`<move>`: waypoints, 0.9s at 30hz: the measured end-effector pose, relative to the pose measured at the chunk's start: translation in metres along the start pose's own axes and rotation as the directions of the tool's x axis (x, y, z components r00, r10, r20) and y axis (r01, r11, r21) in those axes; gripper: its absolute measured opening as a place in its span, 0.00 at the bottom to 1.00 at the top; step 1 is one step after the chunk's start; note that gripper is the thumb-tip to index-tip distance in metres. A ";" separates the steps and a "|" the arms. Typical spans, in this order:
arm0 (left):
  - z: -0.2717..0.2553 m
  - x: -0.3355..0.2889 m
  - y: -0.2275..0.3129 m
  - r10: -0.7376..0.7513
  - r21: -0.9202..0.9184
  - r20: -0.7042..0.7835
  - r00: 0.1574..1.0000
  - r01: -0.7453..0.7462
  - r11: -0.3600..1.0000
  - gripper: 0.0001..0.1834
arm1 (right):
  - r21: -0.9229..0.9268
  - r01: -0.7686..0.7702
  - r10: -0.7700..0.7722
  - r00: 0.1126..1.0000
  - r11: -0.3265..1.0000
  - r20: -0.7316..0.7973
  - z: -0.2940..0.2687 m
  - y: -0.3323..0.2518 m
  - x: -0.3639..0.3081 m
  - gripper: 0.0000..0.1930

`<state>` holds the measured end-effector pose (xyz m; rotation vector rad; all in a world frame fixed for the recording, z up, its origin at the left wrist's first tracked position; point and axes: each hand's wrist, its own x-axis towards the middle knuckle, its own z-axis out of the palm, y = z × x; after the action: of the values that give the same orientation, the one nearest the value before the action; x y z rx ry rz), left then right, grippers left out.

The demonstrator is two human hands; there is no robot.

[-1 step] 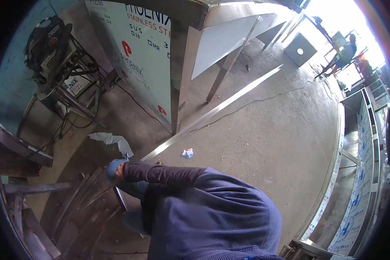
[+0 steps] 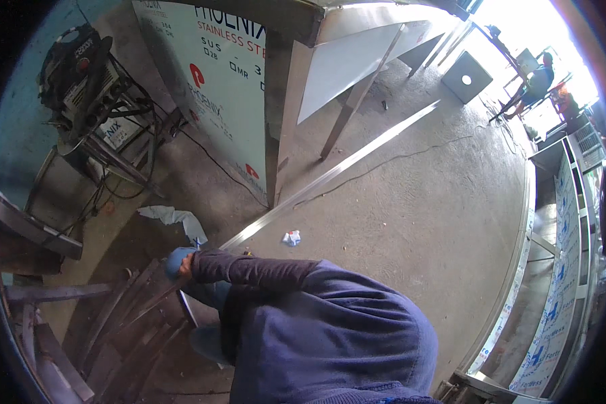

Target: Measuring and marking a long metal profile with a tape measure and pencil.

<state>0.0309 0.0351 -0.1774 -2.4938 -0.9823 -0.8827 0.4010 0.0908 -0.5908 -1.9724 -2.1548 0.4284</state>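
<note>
My right hand (image 2: 185,266) is at the end of a dark sleeve that reaches across from the right. Its fingers look curled in beside a rounded blue patch of cloth (image 2: 176,257), perhaps my trouser knee. Whatever they hold, if anything, is hidden. A long, shiny metal bar (image 2: 330,176) lies on the floor, its near end passing behind my forearm. Below the hand, a narrow pale strip (image 2: 187,308) shows beside my trouser leg. My left hand is out of sight, and my purple-blue top covers much of the lower middle.
Dark metal offcuts (image 2: 114,316) lie in a heap at the lower left. A machine on a stand (image 2: 81,74) trails black cables. Film-covered sheet metal (image 2: 215,101) stands behind, and framed panels (image 2: 555,303) line the right. White wrapping (image 2: 175,217) lies near my hand. A person (image 2: 540,79) sits far right.
</note>
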 end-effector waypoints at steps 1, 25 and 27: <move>0.000 0.000 0.000 -0.005 -0.001 -0.001 1.000 0.005 1.000 0.12 | 0.001 -0.007 0.007 1.000 1.000 0.011 -0.003 0.000 -0.001 0.13; 0.240 -0.076 0.049 -0.929 -0.436 -0.036 0.368 0.831 0.346 0.12 | 0.399 0.212 0.108 0.757 0.892 -0.645 0.006 -0.009 -0.093 0.17; 0.247 -0.087 0.048 -0.979 -0.509 0.027 0.201 0.846 0.160 0.13 | 0.091 0.157 -0.068 0.784 0.983 -0.616 -0.005 -0.011 -0.098 0.19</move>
<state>0.1205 0.0784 -0.4237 -1.5412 -2.5349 -1.9468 0.4021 -0.0066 -0.5771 -1.5932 -1.7481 -0.0878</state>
